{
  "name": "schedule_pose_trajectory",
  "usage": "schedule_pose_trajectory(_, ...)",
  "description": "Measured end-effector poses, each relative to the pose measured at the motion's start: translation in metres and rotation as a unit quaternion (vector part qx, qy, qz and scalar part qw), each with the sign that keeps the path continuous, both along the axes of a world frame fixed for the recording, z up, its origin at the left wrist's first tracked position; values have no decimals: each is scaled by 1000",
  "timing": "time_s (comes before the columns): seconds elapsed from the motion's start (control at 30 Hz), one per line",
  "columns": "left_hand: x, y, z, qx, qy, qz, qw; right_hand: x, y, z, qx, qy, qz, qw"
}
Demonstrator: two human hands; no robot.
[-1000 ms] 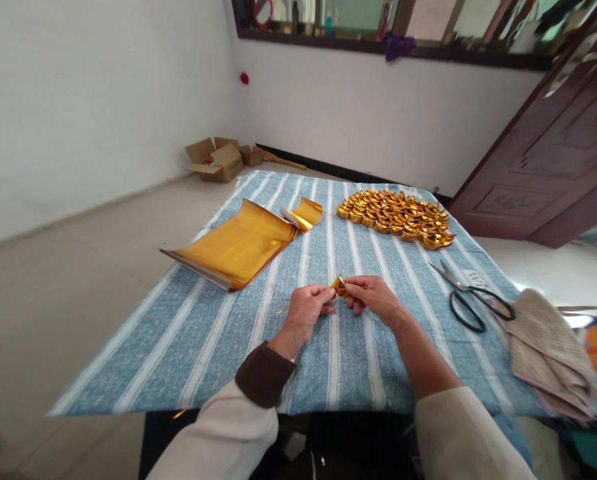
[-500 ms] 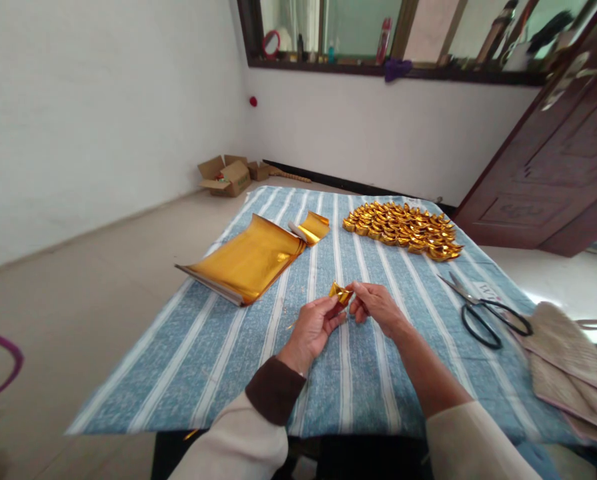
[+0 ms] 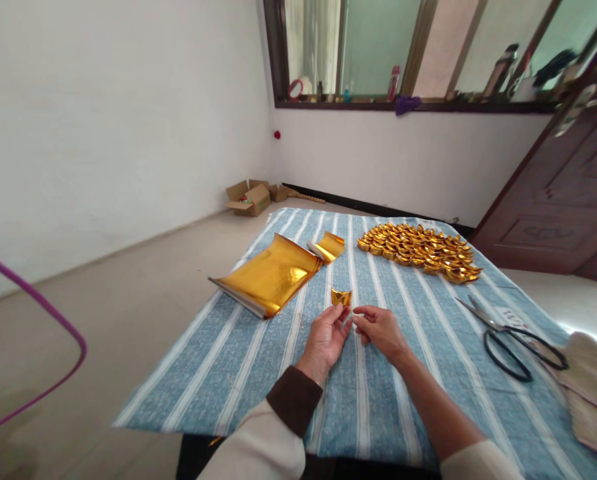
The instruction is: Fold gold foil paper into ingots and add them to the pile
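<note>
A small folded piece of gold foil paper stands up from the fingertips of my left hand, which pinches its lower edge. Just to the right, my right hand is closed with thumb and forefinger together near the left fingers. Whether anything sits in that pinch I cannot make out. Beyond my hands on the left lies a stack of gold foil sheets, with a smaller curled gold strip behind it. A dense group of folded gold paper ingots lies at the far right.
Black-handled scissors lie on the right of the striped blue tablecloth, blades pointing away. Beside them is a beige cloth. An open cardboard box is on the floor behind. A purple curved bar shows at left.
My right fingers have come off the gold paper, which now stands upright in my left hand. The view has tilted up and turned slightly left.
</note>
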State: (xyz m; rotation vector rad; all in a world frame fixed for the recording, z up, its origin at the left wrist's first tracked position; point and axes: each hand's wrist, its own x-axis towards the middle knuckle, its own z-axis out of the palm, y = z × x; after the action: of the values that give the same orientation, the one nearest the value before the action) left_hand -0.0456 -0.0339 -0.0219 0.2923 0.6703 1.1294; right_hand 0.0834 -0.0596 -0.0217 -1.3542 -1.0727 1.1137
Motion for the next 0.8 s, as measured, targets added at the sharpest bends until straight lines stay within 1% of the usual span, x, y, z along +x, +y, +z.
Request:
schedule_pose_trajectory(0.2,2,0,0,21,-7,7,1000,-13,10,2,5,38,-9,999)
schedule_pose_trajectory(0.37,2,1,-2,35,-9,10,999,-18,12,1,11,69,-5,998)
schedule_pose_trajectory(0.6,0,1,-3,49,-13,-11,999,-25,13,-4,26,107,-8,994)
schedule_pose_trajectory(0.8,0,2,-4,53,-17,-27,998,-27,13,-3,33,121,-14,992)
